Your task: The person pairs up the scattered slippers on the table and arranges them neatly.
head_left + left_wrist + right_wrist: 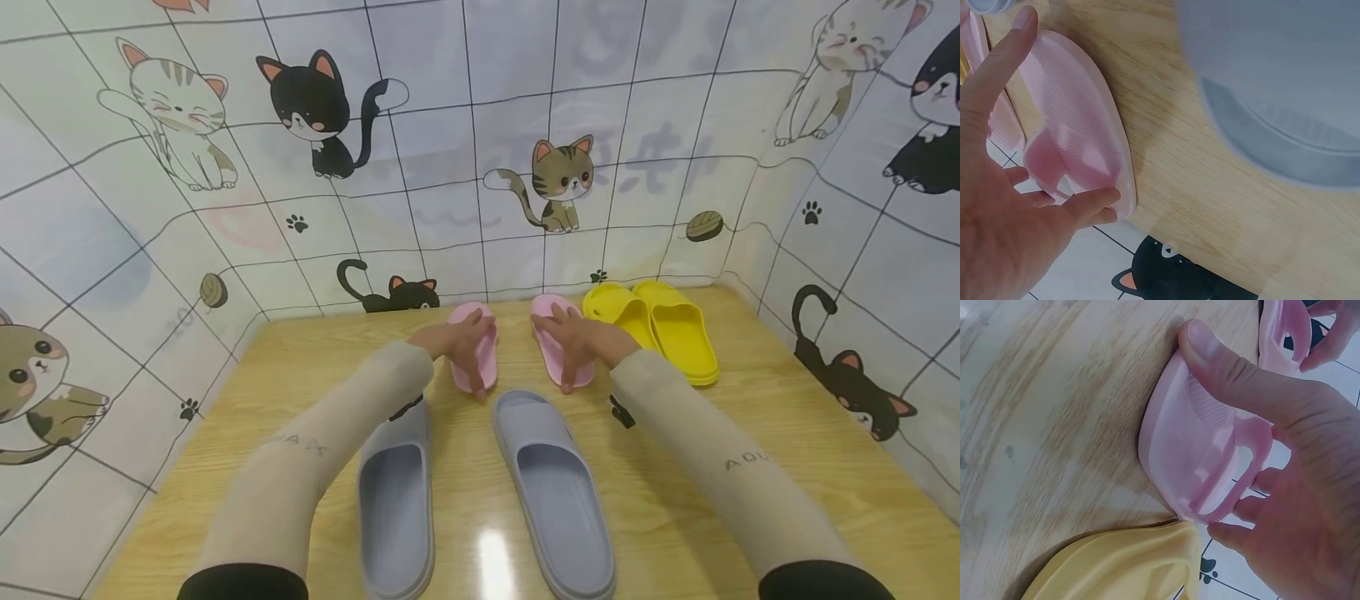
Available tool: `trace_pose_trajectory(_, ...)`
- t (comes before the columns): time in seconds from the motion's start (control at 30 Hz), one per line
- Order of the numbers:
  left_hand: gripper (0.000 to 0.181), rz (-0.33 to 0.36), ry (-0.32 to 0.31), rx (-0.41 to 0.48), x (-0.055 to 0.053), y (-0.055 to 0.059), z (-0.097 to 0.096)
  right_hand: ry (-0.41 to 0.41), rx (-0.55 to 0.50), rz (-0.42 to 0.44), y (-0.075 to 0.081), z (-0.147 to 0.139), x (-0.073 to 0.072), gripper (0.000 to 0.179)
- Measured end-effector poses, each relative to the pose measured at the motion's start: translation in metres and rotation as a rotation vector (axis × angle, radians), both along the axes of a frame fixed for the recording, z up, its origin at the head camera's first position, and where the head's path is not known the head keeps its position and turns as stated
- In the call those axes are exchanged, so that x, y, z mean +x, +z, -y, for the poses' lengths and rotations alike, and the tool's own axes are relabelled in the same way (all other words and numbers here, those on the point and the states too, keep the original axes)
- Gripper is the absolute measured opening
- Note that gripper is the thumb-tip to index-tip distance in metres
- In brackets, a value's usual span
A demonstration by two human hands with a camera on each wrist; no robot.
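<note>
Two small pink slippers stand side by side near the back wall. My left hand (453, 340) spans the left pink slipper (487, 365), its thumb by the heel and its fingers touching the toe end in the left wrist view. Over the right pink slipper (551, 358) spreads my right hand (583, 337); in the right wrist view the thumb (1216, 359) lies at the heel end and the other fingers rest by the toe strap. Both slippers sit on the wooden surface (465, 483), partly covered by the hands.
A yellow pair of slippers (686, 346) stands beside the right pink one. Nearer me are two larger grey slippers, the left (393, 517) partly under my left forearm and the right (562, 508) between my arms. Cat-patterned walls (435, 192) enclose the surface.
</note>
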State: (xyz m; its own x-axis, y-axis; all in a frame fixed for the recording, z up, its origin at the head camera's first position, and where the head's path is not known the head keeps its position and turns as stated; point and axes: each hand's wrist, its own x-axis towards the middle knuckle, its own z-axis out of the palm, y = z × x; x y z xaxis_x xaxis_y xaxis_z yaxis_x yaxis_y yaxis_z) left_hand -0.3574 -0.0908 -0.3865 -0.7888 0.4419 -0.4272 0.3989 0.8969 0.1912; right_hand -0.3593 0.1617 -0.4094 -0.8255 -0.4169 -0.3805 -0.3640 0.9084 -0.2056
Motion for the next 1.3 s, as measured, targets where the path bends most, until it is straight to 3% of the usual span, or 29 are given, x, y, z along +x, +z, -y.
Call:
trace_pose_trajectory(0.17,0.142,-0.018,-0.001,-0.004,-0.004,0.001,-0.008,-0.02,-0.016,0.005,0.0,-0.001,-0.004,0.14)
trace_pose_trajectory(0.53,0.132,0.007,-0.037,0.074,-0.015,-0.001,-0.022,-0.014,-0.006,-0.03,0.003,0.002,0.005,0.139)
trace_pose_trajectory(0.8,0.13,0.045,-0.004,0.082,-0.017,-0.003,-0.036,-0.004,0.01,-0.05,-0.001,0.003,0.005,0.14)
trace_pose_trajectory(1.0,0.129,0.011,-0.004,0.056,-0.015,-0.003,-0.048,-0.001,0.03,-0.058,0.001,0.004,0.005,0.142)
trace_pose_trajectory(1.3,0.131,-0.038,-0.055,0.066,-0.014,-0.006,-0.062,-0.025,0.008,-0.039,0.001,0.001,0.004,0.145)
